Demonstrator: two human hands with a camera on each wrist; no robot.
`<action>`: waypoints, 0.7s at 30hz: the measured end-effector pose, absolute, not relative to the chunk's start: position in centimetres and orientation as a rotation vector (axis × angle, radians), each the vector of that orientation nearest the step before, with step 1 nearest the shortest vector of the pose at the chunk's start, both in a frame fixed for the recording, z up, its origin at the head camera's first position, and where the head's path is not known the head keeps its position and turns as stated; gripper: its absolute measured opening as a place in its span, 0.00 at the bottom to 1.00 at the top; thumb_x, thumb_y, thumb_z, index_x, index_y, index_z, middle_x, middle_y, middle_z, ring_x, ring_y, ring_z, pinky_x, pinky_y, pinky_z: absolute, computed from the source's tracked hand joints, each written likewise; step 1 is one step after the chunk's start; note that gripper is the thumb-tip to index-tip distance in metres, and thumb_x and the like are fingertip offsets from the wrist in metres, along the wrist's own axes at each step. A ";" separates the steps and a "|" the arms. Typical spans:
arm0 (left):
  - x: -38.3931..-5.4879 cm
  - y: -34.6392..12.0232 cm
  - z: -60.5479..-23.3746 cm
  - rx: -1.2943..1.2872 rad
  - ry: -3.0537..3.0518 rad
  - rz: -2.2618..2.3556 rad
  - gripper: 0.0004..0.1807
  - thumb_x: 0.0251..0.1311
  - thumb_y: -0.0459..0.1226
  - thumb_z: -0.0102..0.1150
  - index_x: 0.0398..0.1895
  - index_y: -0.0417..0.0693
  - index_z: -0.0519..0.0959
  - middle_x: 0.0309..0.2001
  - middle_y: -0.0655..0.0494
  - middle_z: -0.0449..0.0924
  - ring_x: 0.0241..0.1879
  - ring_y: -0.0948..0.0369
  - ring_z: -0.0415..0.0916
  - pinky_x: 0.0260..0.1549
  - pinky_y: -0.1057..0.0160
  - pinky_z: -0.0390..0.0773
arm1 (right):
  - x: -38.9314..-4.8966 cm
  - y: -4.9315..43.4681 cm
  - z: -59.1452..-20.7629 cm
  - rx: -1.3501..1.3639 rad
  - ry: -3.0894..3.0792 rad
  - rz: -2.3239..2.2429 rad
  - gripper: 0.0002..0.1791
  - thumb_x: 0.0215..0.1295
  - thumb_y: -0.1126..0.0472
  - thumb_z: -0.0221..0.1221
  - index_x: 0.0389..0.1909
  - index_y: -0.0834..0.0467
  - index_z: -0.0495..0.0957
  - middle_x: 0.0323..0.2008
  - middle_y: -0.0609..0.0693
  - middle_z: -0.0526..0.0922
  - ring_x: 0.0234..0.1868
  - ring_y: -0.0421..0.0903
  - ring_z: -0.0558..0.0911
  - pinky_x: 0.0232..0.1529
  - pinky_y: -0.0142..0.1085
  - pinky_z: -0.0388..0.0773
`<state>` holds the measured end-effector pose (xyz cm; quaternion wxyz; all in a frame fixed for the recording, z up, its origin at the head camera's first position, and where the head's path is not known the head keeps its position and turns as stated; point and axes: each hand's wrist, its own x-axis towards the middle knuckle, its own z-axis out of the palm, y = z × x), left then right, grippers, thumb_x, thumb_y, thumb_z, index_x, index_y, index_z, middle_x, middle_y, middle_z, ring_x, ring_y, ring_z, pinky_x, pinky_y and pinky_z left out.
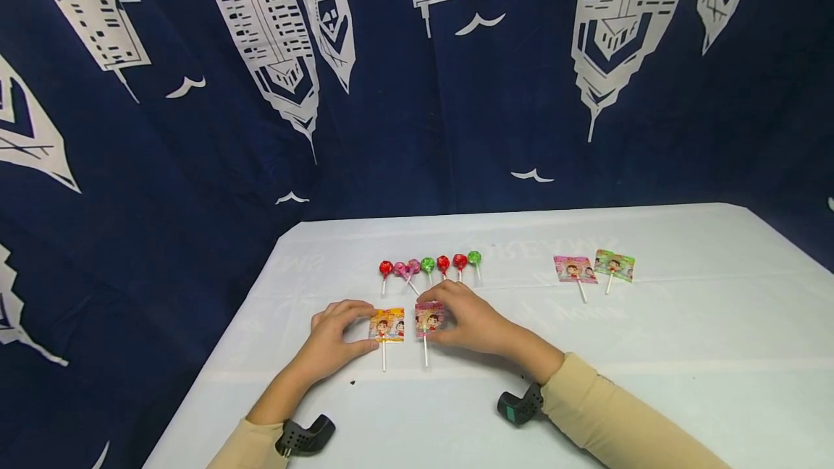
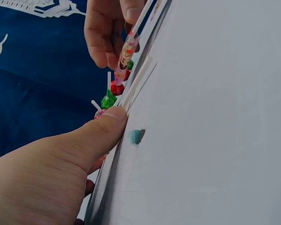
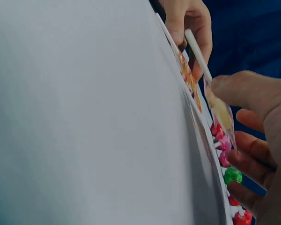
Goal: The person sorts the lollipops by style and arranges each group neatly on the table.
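My left hand (image 1: 335, 335) holds a flat-wrapped lollipop in an orange packet (image 1: 387, 324) by its left side, index finger at the top corner and thumb at the bottom. Its white stick points toward me. Just to the right, my right hand (image 1: 472, 320) grips a pink-packet lollipop (image 1: 428, 318) between thumb and fingers. In the right wrist view this pink packet (image 3: 220, 112) appears slightly raised off the table, with the thumb (image 3: 239, 89) at its stick end. Most of the orange packet is hidden behind the thumb (image 2: 100, 133) in the left wrist view.
Behind the hands runs a row of several round lollipops, including a red one (image 1: 386, 268) and a green one (image 1: 474, 258). Another pink packet lollipop (image 1: 575, 269) and a green packet lollipop (image 1: 615, 265) lie at the right. A small dark speck (image 1: 352, 382) marks the white table (image 1: 651, 382).
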<state>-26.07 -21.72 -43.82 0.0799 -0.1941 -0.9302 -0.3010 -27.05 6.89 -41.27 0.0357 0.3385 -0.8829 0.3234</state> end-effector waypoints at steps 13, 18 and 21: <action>-26.2 -21.7 -43.9 -0.595 -2.769 -0.894 0.26 0.51 0.44 0.76 0.55 0.56 0.82 0.58 0.60 0.80 0.64 0.53 0.69 0.59 0.46 0.56 | -27.1 6.5 -42.8 0.994 -2.698 0.908 0.28 0.55 0.53 0.73 0.57 0.51 0.78 0.57 0.47 0.80 0.61 0.48 0.74 0.64 0.51 0.70; -26.1 -21.8 -43.9 -0.592 -2.771 -0.889 0.26 0.51 0.45 0.76 0.55 0.56 0.82 0.58 0.60 0.80 0.64 0.53 0.70 0.59 0.46 0.55 | -27.2 6.5 -42.8 1.014 -2.659 0.917 0.28 0.54 0.53 0.73 0.57 0.51 0.79 0.57 0.46 0.80 0.61 0.47 0.73 0.63 0.49 0.71; -26.1 -21.8 -43.9 -0.595 -2.771 -0.891 0.26 0.50 0.44 0.76 0.55 0.56 0.82 0.58 0.60 0.80 0.64 0.53 0.70 0.60 0.46 0.55 | -27.1 6.6 -42.7 1.028 -2.635 0.921 0.27 0.55 0.53 0.73 0.56 0.51 0.80 0.57 0.45 0.80 0.61 0.46 0.73 0.63 0.47 0.71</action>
